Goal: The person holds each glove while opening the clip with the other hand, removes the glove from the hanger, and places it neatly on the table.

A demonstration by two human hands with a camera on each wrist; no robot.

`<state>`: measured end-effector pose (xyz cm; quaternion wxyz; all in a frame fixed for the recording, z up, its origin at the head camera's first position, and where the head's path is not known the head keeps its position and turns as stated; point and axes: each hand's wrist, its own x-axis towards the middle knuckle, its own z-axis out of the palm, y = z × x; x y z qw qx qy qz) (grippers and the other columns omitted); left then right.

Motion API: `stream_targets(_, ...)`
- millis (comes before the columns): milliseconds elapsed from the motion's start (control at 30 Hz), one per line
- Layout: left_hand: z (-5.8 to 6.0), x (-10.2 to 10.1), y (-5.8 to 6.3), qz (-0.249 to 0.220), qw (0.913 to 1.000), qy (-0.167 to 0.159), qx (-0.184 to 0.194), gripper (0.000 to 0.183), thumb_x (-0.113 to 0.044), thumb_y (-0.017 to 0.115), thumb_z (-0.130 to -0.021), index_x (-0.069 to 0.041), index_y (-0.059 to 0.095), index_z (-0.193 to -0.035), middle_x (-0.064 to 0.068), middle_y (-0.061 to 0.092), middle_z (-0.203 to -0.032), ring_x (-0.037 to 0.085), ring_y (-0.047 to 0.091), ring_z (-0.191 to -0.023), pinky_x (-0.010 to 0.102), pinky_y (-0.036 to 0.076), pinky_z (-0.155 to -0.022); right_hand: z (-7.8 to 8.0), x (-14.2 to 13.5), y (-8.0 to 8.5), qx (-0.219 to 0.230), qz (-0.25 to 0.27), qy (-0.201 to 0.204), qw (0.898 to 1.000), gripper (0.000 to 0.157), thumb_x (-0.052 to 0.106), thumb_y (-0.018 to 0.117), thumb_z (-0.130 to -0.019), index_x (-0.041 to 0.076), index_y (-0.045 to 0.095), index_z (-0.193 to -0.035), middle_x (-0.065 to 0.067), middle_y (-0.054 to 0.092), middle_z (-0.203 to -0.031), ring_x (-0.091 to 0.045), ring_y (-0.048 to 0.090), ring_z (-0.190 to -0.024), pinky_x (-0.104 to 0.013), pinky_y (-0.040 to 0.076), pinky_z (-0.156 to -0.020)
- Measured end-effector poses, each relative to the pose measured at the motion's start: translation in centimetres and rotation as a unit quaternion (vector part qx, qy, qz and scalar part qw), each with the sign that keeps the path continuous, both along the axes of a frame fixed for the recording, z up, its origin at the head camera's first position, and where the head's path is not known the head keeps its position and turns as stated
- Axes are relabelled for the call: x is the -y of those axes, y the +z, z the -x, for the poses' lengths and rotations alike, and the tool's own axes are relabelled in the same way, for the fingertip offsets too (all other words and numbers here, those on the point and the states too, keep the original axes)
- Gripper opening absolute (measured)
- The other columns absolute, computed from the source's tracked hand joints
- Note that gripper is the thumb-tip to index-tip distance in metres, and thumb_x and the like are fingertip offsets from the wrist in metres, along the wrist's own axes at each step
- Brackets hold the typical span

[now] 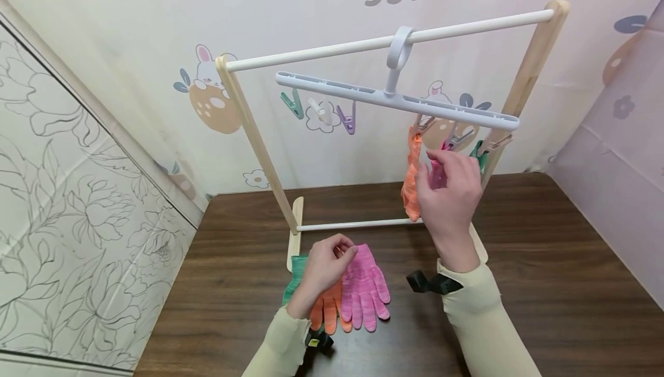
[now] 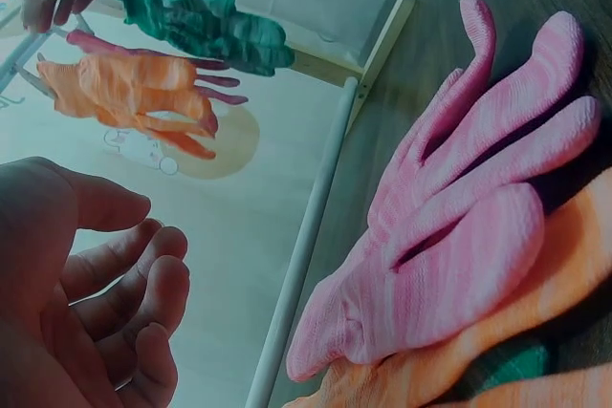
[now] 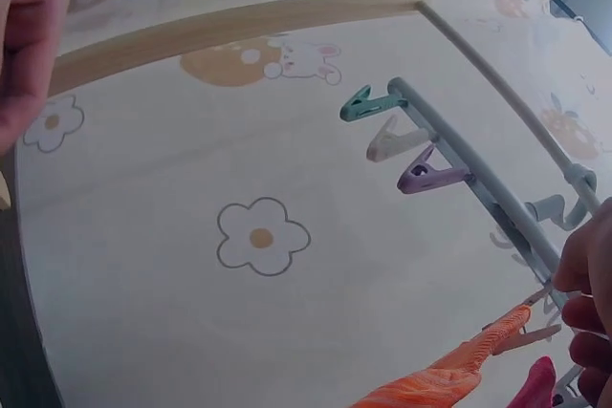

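Right hand (image 1: 448, 189) is raised, pinching a pink glove (image 1: 438, 172) at a hanger clip (image 1: 456, 139); left hand (image 1: 324, 267) is loosely curled, empty. Soft, light knit is judged best held by its cuff.

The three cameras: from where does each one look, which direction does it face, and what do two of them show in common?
Head: sits high, faces forward and down at the drying rack, clip hanger and table; both forearms, the left hand and right hand show.
Left wrist: sits low by the table, faces along it toward the pink glove; curled fingers show.
Right wrist: faces up along the hanger at the empty clips; fingertips show.
Shared: the hanging orange glove appears in all three.
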<state>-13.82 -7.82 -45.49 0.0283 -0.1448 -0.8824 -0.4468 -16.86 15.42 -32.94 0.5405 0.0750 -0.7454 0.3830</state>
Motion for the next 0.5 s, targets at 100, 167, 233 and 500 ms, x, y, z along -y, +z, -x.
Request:
stream_targets(100, 0.0, -0.1, 0.0, -0.004, 1.0, -0.002, 0.004, 0.007, -0.027, 0.067, -0.095, -0.022, 0.071, -0.091, -0.012, 0.06, -0.073, 0.006, 0.055, -0.063, 0.026, 0.046, -0.057, 0.6, 0.2, 0.3, 0.008, -0.011, -0.012, 1.0, 0.024, 0.016, 0.067, -0.089, -0.005, 0.071, -0.099, -0.02, 0.062, -0.08, -0.037, 0.05, -0.083, -0.042, 0.035, -0.078)
stream_targets(167, 0.0, -0.1, 0.0, -0.008, 0.9999, -0.004, 0.005, 0.007, -0.027, 0.067, -0.095, -0.022, 0.071, -0.091, -0.012, 0.06, -0.073, 0.006, 0.055, -0.063, 0.025, 0.046, -0.058, 1.0, 0.3, 0.4, 0.019, -0.018, -0.022, 0.999, 0.023, 0.015, 0.069, -0.088, -0.005, 0.071, -0.098, -0.019, 0.059, -0.076, -0.037, 0.049, -0.082, -0.044, 0.035, -0.079)
stream_targets(233, 0.0, -0.2, 0.1, -0.012, 0.9999, -0.005, 0.006, 0.008, -0.027, 0.067, -0.095, -0.021, 0.071, -0.091, -0.012, 0.061, -0.074, 0.006, 0.056, -0.063, 0.025, 0.047, -0.058, 1.4, 0.4, 0.4, 0.033, -0.023, -0.034, 0.999, 0.023, 0.016, 0.071, -0.088, -0.004, 0.071, -0.098, -0.019, 0.059, -0.075, -0.037, 0.048, -0.082, -0.046, 0.035, -0.08)
stream_targets(500, 0.1, -0.9, 0.4, -0.023, 0.9994, -0.018, 0.019, 0.011, -0.029, 0.066, -0.096, -0.02, 0.071, -0.092, -0.011, 0.062, -0.074, 0.006, 0.057, -0.064, 0.026, 0.048, -0.059, 2.1, 0.3, 0.3, 0.082, -0.022, -0.074, 0.994, 0.028, 0.024, 0.074, -0.088, -0.001, 0.073, -0.1, -0.016, 0.072, -0.089, -0.036, 0.054, -0.087, -0.051, 0.032, -0.082)
